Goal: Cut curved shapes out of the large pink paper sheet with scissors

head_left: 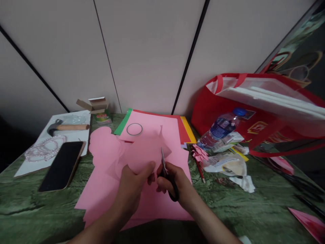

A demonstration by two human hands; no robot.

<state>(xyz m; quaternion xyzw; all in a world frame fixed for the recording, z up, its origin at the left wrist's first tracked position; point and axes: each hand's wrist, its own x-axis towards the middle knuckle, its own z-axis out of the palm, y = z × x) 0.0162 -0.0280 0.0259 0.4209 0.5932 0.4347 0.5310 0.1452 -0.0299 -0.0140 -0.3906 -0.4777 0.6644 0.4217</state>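
My left hand (135,181) pinches a piece of pink paper (143,154) between thumb and fingers, holding it above a stack of pink sheets (154,206). My right hand (175,179) grips black-handled scissors (173,189), fingers in the loops. The blades point away from me at the right side of the held paper, where a narrow curled strip sticks up. Left of my hands lie cut pink paper pieces with scalloped, rounded edges (103,145). A thin dark ring (134,129) rests on the pink sheet at the back.
Left stand a phone (62,166), a hammer (73,127), beaded strands (45,149) and an opened small box (101,113). On the right are a tilted water bottle (220,128), a red bag (228,101), a pencil (200,170), a pink paper flower (200,153) and crumpled wrappers (225,164).
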